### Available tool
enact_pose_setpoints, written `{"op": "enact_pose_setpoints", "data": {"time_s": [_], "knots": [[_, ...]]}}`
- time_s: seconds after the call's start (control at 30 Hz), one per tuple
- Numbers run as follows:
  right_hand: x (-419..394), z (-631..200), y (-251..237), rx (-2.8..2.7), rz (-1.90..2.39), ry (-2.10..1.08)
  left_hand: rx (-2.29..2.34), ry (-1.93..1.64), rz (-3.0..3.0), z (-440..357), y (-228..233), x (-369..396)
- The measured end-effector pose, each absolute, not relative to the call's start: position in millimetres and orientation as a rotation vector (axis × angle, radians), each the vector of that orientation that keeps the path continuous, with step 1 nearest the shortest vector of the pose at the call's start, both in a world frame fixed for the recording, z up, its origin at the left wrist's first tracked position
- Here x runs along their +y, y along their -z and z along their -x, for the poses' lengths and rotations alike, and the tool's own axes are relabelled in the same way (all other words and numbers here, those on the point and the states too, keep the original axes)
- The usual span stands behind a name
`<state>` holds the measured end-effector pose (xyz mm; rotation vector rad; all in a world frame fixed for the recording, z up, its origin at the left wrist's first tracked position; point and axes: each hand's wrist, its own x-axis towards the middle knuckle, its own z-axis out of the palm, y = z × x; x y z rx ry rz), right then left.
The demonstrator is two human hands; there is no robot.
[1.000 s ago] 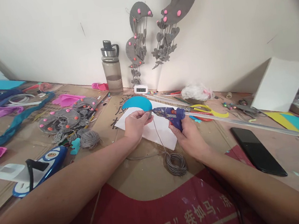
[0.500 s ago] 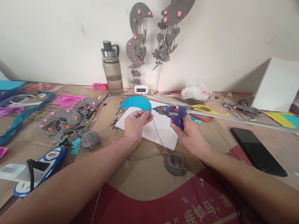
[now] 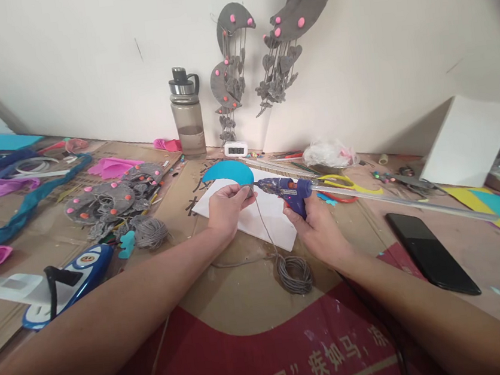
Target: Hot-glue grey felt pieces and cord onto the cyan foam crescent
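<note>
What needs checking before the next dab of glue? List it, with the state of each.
1. Glue gun firm in right hand: ok.
2. Nozzle aimed at the blue crescent piece: ok.
3. Left hand steadying the piece: ok.
4. Grey cord pinched at the piece's edge: cannot tell.
5. Left fingertips away from the nozzle: not ok, very close.
6. White sheet under the work: ok.

Blue glue gun (image 3: 287, 191) nozzle at teal crescent (image 3: 226, 172) edge.
</note>
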<state>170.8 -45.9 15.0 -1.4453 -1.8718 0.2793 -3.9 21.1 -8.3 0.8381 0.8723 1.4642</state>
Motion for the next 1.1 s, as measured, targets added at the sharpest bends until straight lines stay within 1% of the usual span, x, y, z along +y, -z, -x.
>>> {"op": "enact_pose_setpoints", "data": {"time_s": [1.1], "knots": [[-51.4,-164.6,-16.6,-1.936,1.462,-0.179,0.883,-1.444,-0.877,3.4,7.4,18.1]]}}
